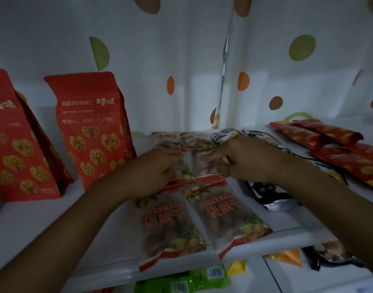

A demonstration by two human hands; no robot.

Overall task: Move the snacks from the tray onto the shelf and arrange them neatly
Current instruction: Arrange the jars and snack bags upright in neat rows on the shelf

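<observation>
- Forearms reach in from the bottom edge, both up over the white shelf (54, 225).
- Below its front lip, green packets (181, 280) show white barcode labels, with orange and yellow packets (287, 255) to their right.
- Dim light here; a white curtain (181, 60) dotted green, orange and brown hangs behind as the backdrop.
- 2 tall red walnut bags stand upright on the left, 1 at the edge (14, 144) and 1 further in (92, 127), both printed 百草味 over walnut pictures.
- 2 front longan packets lie flat side by side at the shelf's front edge, left (170, 227) and right (230, 214), clear film, red ends, red 桂圆干 lettering.
- Left hand (158, 166) has its fingers curled onto the rear left longan packet (166, 140), gripping it.
- Right hand (240, 159) pinches the rear right longan packet (199, 140) between bent fingers and thumb.
- Both rear packets lie flat just behind the front pair, touching each other.
- Black-and-clear packet (272, 195) lies under the right wrist.
- Long red packets (316, 134) are heaped at the far right; their print is unreadable.
</observation>
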